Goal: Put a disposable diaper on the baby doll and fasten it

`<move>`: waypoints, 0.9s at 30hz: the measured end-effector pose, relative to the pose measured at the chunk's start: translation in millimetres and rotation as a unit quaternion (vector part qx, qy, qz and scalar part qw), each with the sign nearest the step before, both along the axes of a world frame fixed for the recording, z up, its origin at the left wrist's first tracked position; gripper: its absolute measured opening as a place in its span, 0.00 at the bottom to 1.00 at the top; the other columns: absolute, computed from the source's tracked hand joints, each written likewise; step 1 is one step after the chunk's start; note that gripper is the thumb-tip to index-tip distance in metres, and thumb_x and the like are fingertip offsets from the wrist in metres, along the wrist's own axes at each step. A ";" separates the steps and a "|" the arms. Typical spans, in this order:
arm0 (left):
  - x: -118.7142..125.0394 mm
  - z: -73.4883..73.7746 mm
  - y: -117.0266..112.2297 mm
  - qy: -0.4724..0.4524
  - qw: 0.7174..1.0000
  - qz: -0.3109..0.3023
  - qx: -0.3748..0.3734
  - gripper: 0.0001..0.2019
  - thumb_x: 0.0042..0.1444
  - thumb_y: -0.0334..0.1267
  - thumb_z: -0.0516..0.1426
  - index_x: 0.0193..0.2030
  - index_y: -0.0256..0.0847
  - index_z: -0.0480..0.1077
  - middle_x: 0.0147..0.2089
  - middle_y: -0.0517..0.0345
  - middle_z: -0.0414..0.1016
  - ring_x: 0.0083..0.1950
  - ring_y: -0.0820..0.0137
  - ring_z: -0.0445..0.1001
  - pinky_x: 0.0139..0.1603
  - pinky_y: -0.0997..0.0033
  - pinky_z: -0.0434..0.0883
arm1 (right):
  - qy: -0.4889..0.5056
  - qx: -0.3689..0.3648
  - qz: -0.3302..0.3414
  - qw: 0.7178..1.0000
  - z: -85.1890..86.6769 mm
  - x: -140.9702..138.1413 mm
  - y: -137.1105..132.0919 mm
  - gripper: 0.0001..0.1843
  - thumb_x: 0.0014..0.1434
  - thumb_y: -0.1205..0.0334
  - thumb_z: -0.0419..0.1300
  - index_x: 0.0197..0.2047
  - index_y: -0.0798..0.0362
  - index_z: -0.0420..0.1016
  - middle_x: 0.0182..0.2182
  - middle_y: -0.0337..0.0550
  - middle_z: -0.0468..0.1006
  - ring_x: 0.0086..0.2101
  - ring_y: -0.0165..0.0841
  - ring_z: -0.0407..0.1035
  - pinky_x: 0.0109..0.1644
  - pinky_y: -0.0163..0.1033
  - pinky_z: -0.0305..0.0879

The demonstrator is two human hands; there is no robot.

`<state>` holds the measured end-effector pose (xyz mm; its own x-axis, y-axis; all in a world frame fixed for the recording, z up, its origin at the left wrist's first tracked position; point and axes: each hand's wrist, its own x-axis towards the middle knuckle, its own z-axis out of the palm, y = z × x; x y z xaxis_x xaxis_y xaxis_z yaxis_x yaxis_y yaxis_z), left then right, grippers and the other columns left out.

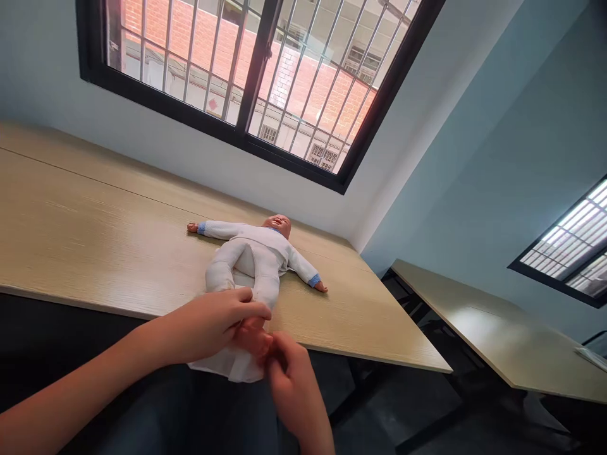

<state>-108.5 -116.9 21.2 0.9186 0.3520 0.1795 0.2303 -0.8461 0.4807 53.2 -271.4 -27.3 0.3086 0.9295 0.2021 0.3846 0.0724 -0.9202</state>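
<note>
Well, from my remote seat I read the baby doll (251, 253) lying on its back on the tabletop (95, 221), head away from me, legs toward the near edge. The white suit (256, 243) already covers the arms and body, cuffs in place. One bare foot (251, 335) is not yet covered, with loose cloth (227, 370) bunched below it. The left hand (208, 328) has its grip closed over that leg, while the right hand (294, 385) pinches the cloth beside the foot.
</note>
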 end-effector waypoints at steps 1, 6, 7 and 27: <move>1.5 -3.3 -0.2 0.007 1.000 0.004 0.017 0.16 0.69 0.37 0.50 0.53 0.52 0.79 0.43 0.55 0.72 0.40 0.64 0.74 0.38 0.68 0.64 | 0.056 -0.001 -0.030 0.998 -0.4 0.9 2.5 0.12 0.66 0.61 0.55 0.44 0.53 0.80 0.31 0.43 0.80 0.31 0.35 0.74 0.36 0.36 0.69; 8.2 -9.9 -2.8 -0.001 0.998 0.021 0.060 0.17 0.71 0.37 0.50 0.54 0.54 0.79 0.43 0.55 0.72 0.40 0.64 0.73 0.37 0.68 0.64 | 0.194 0.021 -0.062 0.979 -1.7 -7.4 21.6 0.29 0.62 0.40 0.67 0.56 0.54 0.74 0.40 0.50 0.85 0.36 0.40 0.79 0.33 0.37 0.73; 8.2 -8.8 -3.8 -0.004 0.999 0.022 0.049 0.17 0.72 0.39 0.49 0.55 0.54 0.79 0.44 0.55 0.72 0.39 0.64 0.73 0.38 0.68 0.65 | 0.198 0.027 -0.051 0.979 -1.9 -10.3 25.8 0.30 0.61 0.42 0.69 0.57 0.53 0.72 0.41 0.50 0.85 0.38 0.40 0.80 0.36 0.38 0.74; -91.2 -10.6 30.7 -0.168 0.982 0.085 -0.014 0.15 0.72 0.41 0.53 0.59 0.48 0.77 0.66 0.54 0.73 0.48 0.68 0.78 0.41 0.76 0.75 | 0.213 0.038 -0.200 0.956 10.9 66.8 30.2 0.28 0.43 0.45 0.76 0.40 0.53 0.73 0.21 0.35 0.74 0.23 0.30 0.65 0.25 0.33 0.58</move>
<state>-199.8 -86.2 10.6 0.7374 0.5034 0.4503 0.1914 -0.7951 0.5754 120.0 -241.3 -16.4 0.7051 0.7080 0.0404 -0.0132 0.0701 -0.9975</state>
